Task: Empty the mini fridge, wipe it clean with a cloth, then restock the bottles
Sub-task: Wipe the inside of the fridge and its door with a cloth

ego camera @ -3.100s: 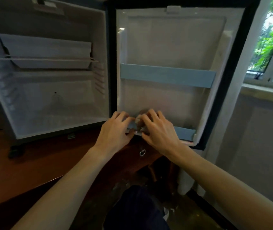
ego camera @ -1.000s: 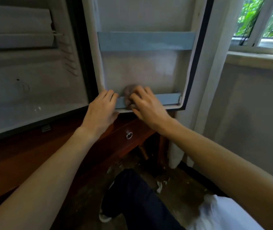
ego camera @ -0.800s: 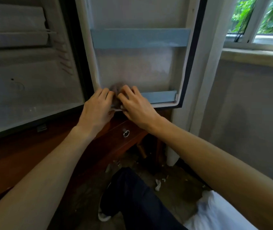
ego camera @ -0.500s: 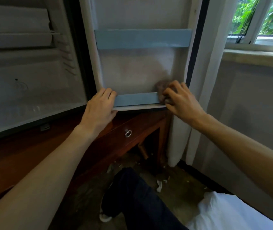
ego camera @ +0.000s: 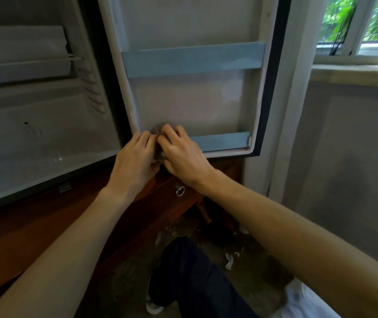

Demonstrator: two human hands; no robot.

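Right now my right hand (ego camera: 181, 154) has fingers curled round the cloth (ego camera: 158, 130), a grey-brown wad pressed into the left end of the lower door rail (ego camera: 220, 141). My left hand (ego camera: 134, 160) rests flat just beside it, fingers straight and together on the fridge door (ego camera: 195, 104) bottom edge. Mini fridge (ego camera: 41, 125) interior stands open at left, no bottles visible. Upper door rail (ego camera: 192, 58) is bare. Wooden cabinet (ego camera: 45, 221) sits under the fridge.
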